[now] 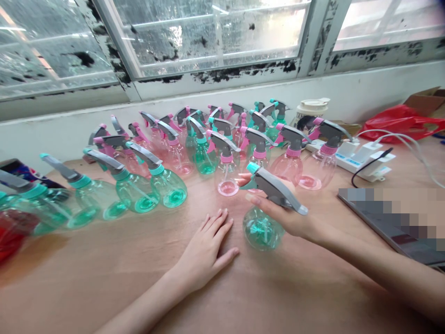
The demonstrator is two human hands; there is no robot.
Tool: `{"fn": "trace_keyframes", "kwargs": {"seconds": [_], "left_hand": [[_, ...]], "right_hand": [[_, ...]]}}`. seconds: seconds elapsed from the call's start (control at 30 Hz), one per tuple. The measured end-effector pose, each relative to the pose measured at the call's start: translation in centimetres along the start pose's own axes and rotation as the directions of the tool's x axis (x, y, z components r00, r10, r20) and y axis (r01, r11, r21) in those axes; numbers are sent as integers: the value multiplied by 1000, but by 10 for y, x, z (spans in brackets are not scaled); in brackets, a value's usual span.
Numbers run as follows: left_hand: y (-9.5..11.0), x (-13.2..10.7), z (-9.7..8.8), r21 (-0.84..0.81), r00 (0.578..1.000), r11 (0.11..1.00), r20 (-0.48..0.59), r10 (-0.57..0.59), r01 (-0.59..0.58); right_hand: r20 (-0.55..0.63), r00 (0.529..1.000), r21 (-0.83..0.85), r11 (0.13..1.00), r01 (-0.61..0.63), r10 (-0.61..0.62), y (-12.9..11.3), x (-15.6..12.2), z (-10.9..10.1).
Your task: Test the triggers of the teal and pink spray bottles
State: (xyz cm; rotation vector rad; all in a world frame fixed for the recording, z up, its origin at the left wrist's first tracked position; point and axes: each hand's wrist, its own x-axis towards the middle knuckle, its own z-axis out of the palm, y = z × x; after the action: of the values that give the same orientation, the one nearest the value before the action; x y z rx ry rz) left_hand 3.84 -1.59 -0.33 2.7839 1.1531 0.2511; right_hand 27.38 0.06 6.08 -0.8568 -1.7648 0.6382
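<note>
Head view: R hand (287, 215) is wrapped round the neck of a green spray btl (262, 234), which is approx. upright, just R of the L hand; can't tell if its base touches the table (139, 287). L hand (206, 253) lies palm down on the table, fingers a bit apart, w/ nothing in its grip. Green btls (170, 192) stand in a row to the L; pink btls (226, 178) stand just behind the held btl. Power strip (363, 162) w/ plugs & cables is far R, near a red bag (396, 123).
</note>
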Motion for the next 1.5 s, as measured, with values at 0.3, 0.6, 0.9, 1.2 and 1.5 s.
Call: {"fn": "trace_keyframes", "kwargs": {"seconds": [0.3, 0.6, 0.9, 1.2, 1.5], "left_hand": [[0, 0, 1, 1, 1000, 1000, 2, -1, 1], [0, 1, 0, -9, 1000, 1000, 2, -4, 4], [0, 0, -1, -18, 1000, 1000, 0, -8, 8], [1, 1, -2, -1, 1000, 1000, 9, -9, 9], [0, 1, -1, -17, 1000, 1000, 2, -8, 8]], "right_hand": [[40, 999, 2, 1000, 7, -7, -7, 5, -1], [50, 997, -55, 997, 60, -57, -10, 7, -5], [43, 998, -10, 999, 42, -42, -5, 5, -3], [16, 1000, 50, 999, -15, 14, 1, 1, -1], [22, 1000, 83, 996, -11, 9, 2, 0, -1]]}}
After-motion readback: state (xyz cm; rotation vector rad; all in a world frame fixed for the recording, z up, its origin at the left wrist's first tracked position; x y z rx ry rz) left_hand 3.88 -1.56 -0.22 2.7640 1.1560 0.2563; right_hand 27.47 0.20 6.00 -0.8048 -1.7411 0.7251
